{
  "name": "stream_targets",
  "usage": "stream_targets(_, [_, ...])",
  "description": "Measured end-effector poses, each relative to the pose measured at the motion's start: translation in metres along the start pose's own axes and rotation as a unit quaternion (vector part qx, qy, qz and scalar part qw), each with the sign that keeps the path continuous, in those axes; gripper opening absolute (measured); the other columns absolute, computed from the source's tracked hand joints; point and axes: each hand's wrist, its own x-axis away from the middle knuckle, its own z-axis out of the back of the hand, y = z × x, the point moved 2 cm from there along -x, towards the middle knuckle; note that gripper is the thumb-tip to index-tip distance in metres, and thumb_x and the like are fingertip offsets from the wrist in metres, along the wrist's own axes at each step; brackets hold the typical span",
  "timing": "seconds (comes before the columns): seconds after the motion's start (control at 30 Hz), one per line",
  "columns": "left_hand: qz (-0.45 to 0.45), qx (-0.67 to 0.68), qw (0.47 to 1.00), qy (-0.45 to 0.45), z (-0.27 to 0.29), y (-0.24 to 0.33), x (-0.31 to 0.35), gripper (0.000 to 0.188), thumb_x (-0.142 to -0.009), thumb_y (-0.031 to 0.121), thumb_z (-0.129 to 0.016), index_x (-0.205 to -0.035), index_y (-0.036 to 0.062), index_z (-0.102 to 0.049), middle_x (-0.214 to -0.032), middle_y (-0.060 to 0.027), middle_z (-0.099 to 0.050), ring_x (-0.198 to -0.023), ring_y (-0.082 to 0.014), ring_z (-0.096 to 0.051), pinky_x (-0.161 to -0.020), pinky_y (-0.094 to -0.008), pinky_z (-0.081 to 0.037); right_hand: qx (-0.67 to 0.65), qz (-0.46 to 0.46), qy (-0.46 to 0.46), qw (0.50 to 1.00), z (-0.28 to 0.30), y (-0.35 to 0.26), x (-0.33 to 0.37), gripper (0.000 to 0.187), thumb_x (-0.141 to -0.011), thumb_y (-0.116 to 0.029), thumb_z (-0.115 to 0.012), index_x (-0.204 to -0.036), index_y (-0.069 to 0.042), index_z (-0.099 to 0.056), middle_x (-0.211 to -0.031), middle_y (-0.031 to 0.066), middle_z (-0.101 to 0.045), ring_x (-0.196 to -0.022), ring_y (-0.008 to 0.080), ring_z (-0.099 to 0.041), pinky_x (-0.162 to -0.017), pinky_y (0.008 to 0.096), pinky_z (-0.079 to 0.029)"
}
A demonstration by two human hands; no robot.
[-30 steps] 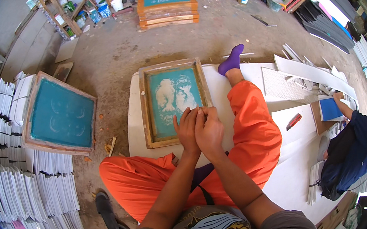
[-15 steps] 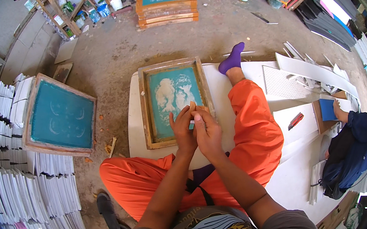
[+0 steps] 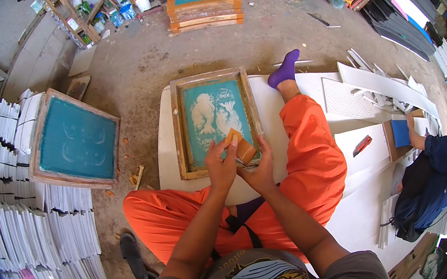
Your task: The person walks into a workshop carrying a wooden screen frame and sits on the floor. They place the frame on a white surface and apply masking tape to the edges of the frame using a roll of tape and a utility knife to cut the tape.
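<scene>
My left grip (image 3: 219, 168) is closed on an orange-brown block (image 3: 245, 152), thumb against one side and fingers behind it, while my right grip (image 3: 260, 173) is partly curled around the block's lower right end, and I cannot tell whether those fingers press on it. The block is tilted above the near right part of a wooden-framed printing screen (image 3: 179, 131), whose teal mesh carries pale figures. That screen lies flat on a white board (image 3: 168, 160) in front of me, with my purple sock (image 3: 285, 69) near its far right corner. To my left, a second framed screen (image 3: 76, 139) leans beside stacks of white sheets (image 3: 22, 225). To my right lies a red utility knife (image 3: 362, 146), and beyond it a co-worker's hand (image 3: 417, 137) is at a blue panel (image 3: 401, 133). Farther off, orange-edged screens (image 3: 205, 17) sit piled on the floor (image 3: 130, 61)
</scene>
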Motion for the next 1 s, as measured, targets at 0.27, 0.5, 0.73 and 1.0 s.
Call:
stream_targets(0.27, [0.171,0.210,0.962,0.037,0.026,0.001,-0.020,0.019,-0.095,0.016,-0.078,-0.097,-0.0023,-0.076,-0.090,-0.0033,-0.073,-0.081,-0.0090,-0.064,-0.078,-0.0249,-0.049,-0.041,0.012,-0.177,0.983,0.010,0.018,-0.026,0.058,-0.071,-0.005,-0.084,-0.124,0.001,-0.061,-0.107,0.0164,-0.067,-0.099,0.0306,-0.069,-0.086,0.0385,-0.054])
stream_targets(0.5, [0.283,0.250,0.925,-0.046,0.055,-0.038,-0.015,0.023,-0.089,0.017,-0.084,-0.093,-0.0036,-0.073,-0.085,-0.0067,-0.072,-0.077,-0.0144,-0.069,-0.076,-0.0292,-0.057,0.022,0.090,-0.309,0.946,0.031,-0.006,-0.064,0.053,-0.069,-0.004,-0.079,-0.120,0.000,-0.065,-0.102,0.0173,-0.066,-0.094,0.0323,-0.068,-0.084,0.0361,-0.054])
stream_targets(0.73, [0.415,0.211,0.884,-0.040,0.063,-0.074,0.035,0.025,-0.092,0.023,-0.081,-0.091,-0.0003,-0.073,-0.080,-0.0056,-0.070,-0.064,-0.0177,-0.069,-0.062,-0.0267,-0.056,0.004,-0.132,-0.342,0.930,0.026,0.012,-0.027,0.043,-0.072,-0.011,-0.079,-0.111,0.000,-0.064,-0.101,0.0205,-0.069,-0.088,0.0350,-0.069,-0.079,0.0410,-0.054])
stream_targets(1.0, [0.346,0.093,0.933,-0.043,0.041,-0.136,0.061,0.025,-0.091,0.023,-0.080,-0.080,0.0012,-0.076,-0.078,-0.0030,-0.070,-0.068,-0.0104,-0.060,-0.062,-0.0266,-0.045,0.207,-0.217,-0.380,0.875,0.029,0.048,-0.013,0.040,-0.068,-0.019,-0.080,-0.102,-0.001,-0.069,-0.140,0.0259,-0.054,-0.133,0.0415,-0.049,-0.108,0.0443,-0.043])
